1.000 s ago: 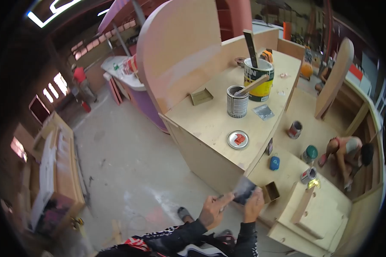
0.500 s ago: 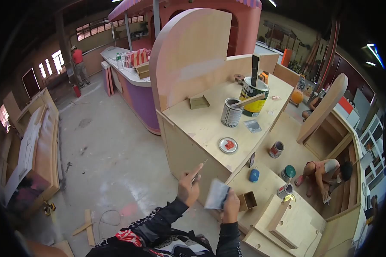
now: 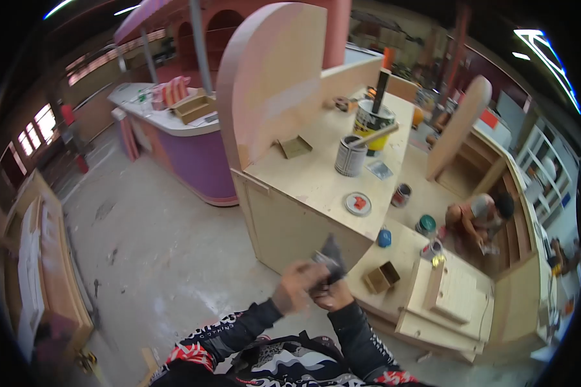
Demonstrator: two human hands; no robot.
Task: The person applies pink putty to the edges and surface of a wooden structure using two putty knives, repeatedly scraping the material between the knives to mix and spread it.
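Observation:
My left hand (image 3: pixel 297 287) and my right hand (image 3: pixel 335 296) meet in front of my body, beyond the edge of the wooden counter. A flat putty spreader (image 3: pixel 330 259), dark and smeared by motion, stands up from my right hand, which is closed round its lower part. My left hand is closed against the spreader's side; what its fingers pinch is blurred. On the counter top (image 3: pixel 290 184) are a grey paint can (image 3: pixel 350 160) with a wooden stick across it, a larger yellow-labelled can (image 3: pixel 376 143) and a round lid (image 3: pixel 357 204) with red paste.
A cardboard tray (image 3: pixel 295 147) and a flat grey plate (image 3: pixel 379 169) lie on the counter. To the right are a small open box (image 3: pixel 382 277), a blue item (image 3: pixel 384 237), stacked boards (image 3: pixel 455 290) and a crouching person (image 3: pixel 478 219). A purple counter (image 3: pixel 193 161) stands behind left.
My hands have come together; the spreader has turned from broad side on to a dark, upright slant. The thin piece at my left fingers no longer shows clearly. My view has swung right.

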